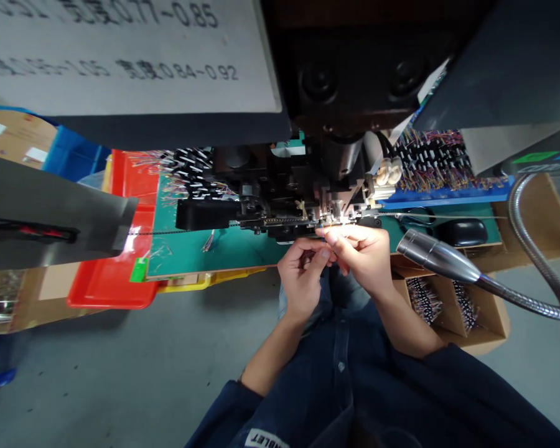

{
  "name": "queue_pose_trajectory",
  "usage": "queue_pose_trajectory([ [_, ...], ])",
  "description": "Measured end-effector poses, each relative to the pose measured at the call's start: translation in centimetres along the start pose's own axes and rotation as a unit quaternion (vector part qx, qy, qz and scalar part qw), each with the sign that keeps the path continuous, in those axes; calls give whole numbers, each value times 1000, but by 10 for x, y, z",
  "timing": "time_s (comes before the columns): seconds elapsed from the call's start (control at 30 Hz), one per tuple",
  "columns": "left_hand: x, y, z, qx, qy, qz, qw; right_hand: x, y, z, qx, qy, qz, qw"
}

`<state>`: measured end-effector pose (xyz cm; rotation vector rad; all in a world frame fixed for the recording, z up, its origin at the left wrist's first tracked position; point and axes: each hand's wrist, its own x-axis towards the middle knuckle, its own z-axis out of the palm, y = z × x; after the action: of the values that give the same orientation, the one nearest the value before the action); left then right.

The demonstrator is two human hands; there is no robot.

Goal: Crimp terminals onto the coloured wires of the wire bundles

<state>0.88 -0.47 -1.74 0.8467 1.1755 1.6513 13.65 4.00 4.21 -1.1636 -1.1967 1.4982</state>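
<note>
Both hands meet at the front of a dark machine (pixel 289 186), close to its brightly lit metal tooling (pixel 338 211). My left hand (pixel 305 274) is closed, thumb pressed to its fingers around thin wires (pixel 323 237). Beside it, touching or nearly so, my right hand (pixel 361 252) pinches the same thin wires just below the tooling. The far ends of the wires are too small to make out. A strip of small terminals (pixel 284 221) runs into the machine from the left.
A green work surface (pixel 242 249) lies under the machine, with a red tray (pixel 107 286) at left. To the right are a bendable lamp (pixel 441 255), a black mouse (pixel 466 232), a blue tray of wire bundles (pixel 429 200) and a cardboard box (pixel 485 339).
</note>
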Motion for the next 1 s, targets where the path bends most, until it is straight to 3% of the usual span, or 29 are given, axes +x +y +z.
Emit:
queue_pose_trajectory([
  [0.37, 2, 1, 4, -9, 24, 21, 999, 4, 9, 8, 89, -4, 36, 995],
  [0.8, 2, 0, 4, 3, 46, 35, 998, 4, 9, 7, 79, 9, 44, 996],
  [1.0, 1, 3, 4, -2, 28, 20, 999, 3, 4, 2, 40, -5, 10, 999],
])
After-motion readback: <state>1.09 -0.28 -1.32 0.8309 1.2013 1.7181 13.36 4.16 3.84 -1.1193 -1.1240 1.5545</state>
